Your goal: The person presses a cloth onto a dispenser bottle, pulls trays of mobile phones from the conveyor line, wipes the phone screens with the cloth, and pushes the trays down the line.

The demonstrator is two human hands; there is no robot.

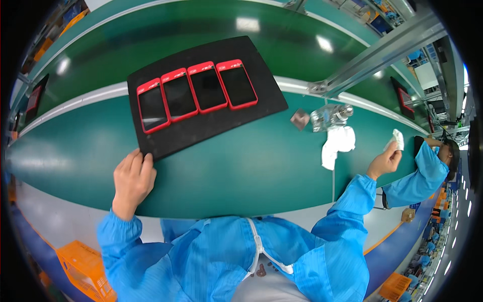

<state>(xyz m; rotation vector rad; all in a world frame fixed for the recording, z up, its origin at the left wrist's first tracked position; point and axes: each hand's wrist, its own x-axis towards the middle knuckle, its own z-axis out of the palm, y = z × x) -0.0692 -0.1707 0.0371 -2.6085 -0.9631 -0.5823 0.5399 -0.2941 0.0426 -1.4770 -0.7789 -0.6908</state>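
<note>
The right hand (385,162) pinches a small crumpled white cloth (398,138) at the right, well apart from the board. The left hand's (133,176) bent fingers touch the near-left corner of a flat black board (201,128); whether they grip cannot be told. On it, four red-framed rectangular devices (206,88) lie in a row, dark screens up, untouched by either hand; which, if any, are finished does not show.

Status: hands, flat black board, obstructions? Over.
Left hand at near-left corner of flat black board; right hand pinching white wipe. Four red-framed, dark-screened devices lined up on board. Clear metal-topped bottle right of board, seemingly not blocking.
</note>
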